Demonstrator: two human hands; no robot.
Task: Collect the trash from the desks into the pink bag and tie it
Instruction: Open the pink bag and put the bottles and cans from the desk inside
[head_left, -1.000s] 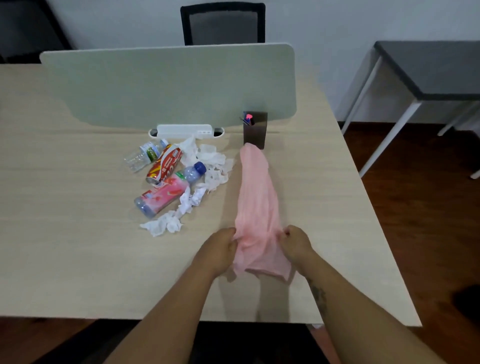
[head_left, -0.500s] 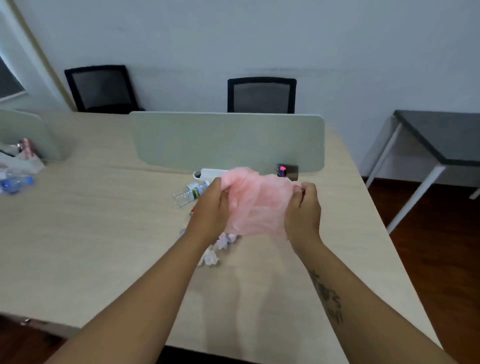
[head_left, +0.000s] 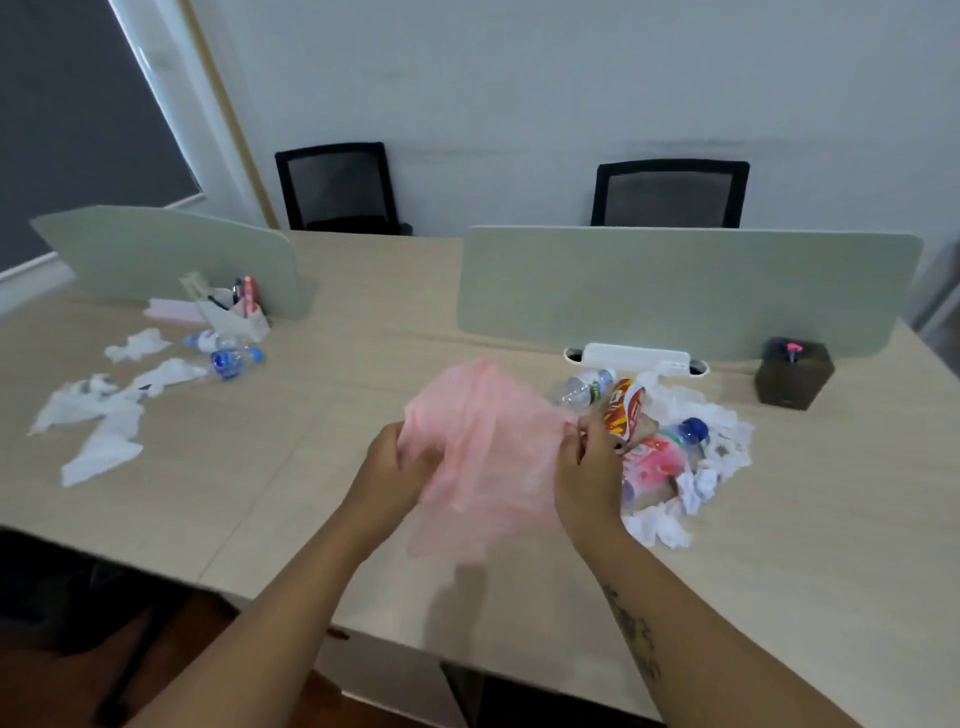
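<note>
Left hand (head_left: 395, 457) has its fingers curled round the left edge of the pink bag (head_left: 483, 441); right hand (head_left: 587, 467) pinches the right edge, fingertips bunched. The bag hangs between them just over the desk (head_left: 311, 519), dead centre of the head view. It is thin translucent film, crumpled and limp, and I cannot tell whether the mouth is parted.

Progress: looks like the very start. Nothing seems to be inside the bag and no knot is tied. Judging by this, opening, filling from both piles and tying are all left.

Pile one, 3 o'clock of the bag, touching the right hand's far side:
- red-and-yellow can (head_left: 626, 415), rigid cylinder
- clear bottle (head_left: 584, 387), ribbed plastic
- pink-label bottle (head_left: 654, 462), blue cap
- wadded tissues (head_left: 660, 525), soft, white, lumpy

Pile two, 9 to 10 o'clock, well apart:
- torn white paper (head_left: 98, 415), flat and ragged
- small bottles (head_left: 231, 358), blue labels, lying down

Dark pen holder (head_left: 792, 374) at 2 o'clock, boxy. Matte grey-green divider (head_left: 675, 291) at 1 o'clock, rounded corners.
</note>
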